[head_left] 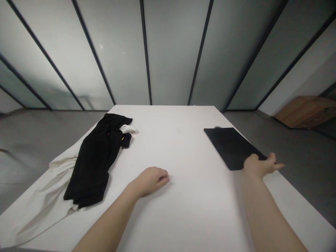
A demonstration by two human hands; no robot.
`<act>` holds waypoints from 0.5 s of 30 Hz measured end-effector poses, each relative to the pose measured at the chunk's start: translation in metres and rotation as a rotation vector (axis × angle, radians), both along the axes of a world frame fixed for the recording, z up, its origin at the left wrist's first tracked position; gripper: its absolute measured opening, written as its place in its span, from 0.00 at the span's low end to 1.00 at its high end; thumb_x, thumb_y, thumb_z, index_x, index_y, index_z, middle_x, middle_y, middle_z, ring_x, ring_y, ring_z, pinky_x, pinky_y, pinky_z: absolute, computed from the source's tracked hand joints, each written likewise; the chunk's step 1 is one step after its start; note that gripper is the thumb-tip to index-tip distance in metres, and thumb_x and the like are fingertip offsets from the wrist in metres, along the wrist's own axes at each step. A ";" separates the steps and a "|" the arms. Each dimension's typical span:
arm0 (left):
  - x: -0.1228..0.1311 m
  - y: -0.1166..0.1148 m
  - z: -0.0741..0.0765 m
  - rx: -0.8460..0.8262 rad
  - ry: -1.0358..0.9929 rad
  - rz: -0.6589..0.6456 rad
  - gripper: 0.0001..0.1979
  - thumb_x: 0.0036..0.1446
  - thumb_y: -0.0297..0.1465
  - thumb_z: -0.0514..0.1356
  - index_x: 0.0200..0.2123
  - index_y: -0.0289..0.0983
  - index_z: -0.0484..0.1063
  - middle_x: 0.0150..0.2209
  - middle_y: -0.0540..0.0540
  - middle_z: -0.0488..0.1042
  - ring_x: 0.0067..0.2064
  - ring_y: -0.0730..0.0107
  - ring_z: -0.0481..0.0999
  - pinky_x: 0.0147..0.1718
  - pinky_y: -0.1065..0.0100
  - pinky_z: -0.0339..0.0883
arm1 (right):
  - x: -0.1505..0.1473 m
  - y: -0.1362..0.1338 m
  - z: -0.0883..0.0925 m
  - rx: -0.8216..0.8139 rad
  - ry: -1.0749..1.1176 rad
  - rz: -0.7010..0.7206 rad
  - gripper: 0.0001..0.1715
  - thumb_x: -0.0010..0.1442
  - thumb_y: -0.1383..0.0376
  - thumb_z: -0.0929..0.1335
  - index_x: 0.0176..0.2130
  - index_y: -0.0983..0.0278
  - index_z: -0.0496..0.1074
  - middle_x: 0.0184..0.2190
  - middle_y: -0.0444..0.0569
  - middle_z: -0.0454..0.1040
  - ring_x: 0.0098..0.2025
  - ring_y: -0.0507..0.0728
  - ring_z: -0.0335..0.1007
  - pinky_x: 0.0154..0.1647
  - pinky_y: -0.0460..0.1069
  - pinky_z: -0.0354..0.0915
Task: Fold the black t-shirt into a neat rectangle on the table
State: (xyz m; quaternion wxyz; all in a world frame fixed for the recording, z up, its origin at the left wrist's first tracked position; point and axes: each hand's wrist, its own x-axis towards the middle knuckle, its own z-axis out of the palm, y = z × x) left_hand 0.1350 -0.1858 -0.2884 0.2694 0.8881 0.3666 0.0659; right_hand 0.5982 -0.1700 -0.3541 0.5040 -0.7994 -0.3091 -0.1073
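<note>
My left hand [152, 180] rests over the middle of the white table, its fingers curled together, and whatever may be inside them is hidden. At the right, my right hand [261, 165] is at the near edge of a flat black rectangular sheet [233, 147], thumb and fingers apart, with some fingers stretched past its right side. The hand covers that corner, and no clear grip on it shows. A black garment [97, 157] lies in a long heap on the left, partly over a white cloth [44, 196].
The white table [168, 140] stretches away to frosted glass panels [170, 52] with dark frames. A small round object [217, 127] peeks out behind the black sheet. A wooden cabinet [307, 112] stands on the grey floor at the right.
</note>
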 end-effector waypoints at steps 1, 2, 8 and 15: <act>0.000 0.000 0.000 0.001 0.002 0.001 0.12 0.69 0.34 0.56 0.37 0.40 0.79 0.35 0.46 0.82 0.35 0.65 0.77 0.36 0.67 0.62 | -0.002 -0.002 0.005 -0.016 -0.053 -0.081 0.40 0.67 0.61 0.62 0.73 0.69 0.54 0.77 0.74 0.38 0.76 0.84 0.40 0.70 0.78 0.50; 0.000 0.000 0.000 0.001 0.003 0.001 0.12 0.69 0.34 0.55 0.37 0.40 0.79 0.36 0.46 0.82 0.35 0.65 0.77 0.36 0.67 0.62 | -0.006 -0.002 0.008 -0.034 -0.080 -0.120 0.38 0.67 0.61 0.63 0.72 0.68 0.59 0.77 0.72 0.38 0.77 0.84 0.37 0.71 0.79 0.46; -0.001 0.000 -0.002 0.009 -0.003 -0.007 0.13 0.69 0.35 0.55 0.37 0.40 0.79 0.36 0.45 0.82 0.36 0.64 0.78 0.37 0.66 0.63 | -0.044 0.012 -0.003 -0.636 -0.242 0.391 0.32 0.67 0.53 0.65 0.65 0.63 0.72 0.72 0.63 0.61 0.74 0.84 0.46 0.68 0.79 0.50; -0.001 0.000 -0.004 0.004 -0.029 -0.013 0.13 0.69 0.35 0.55 0.37 0.40 0.79 0.36 0.45 0.82 0.35 0.64 0.77 0.37 0.66 0.63 | -0.040 0.026 -0.026 -0.622 -0.258 0.355 0.29 0.68 0.60 0.62 0.65 0.59 0.72 0.71 0.61 0.63 0.74 0.77 0.50 0.68 0.76 0.51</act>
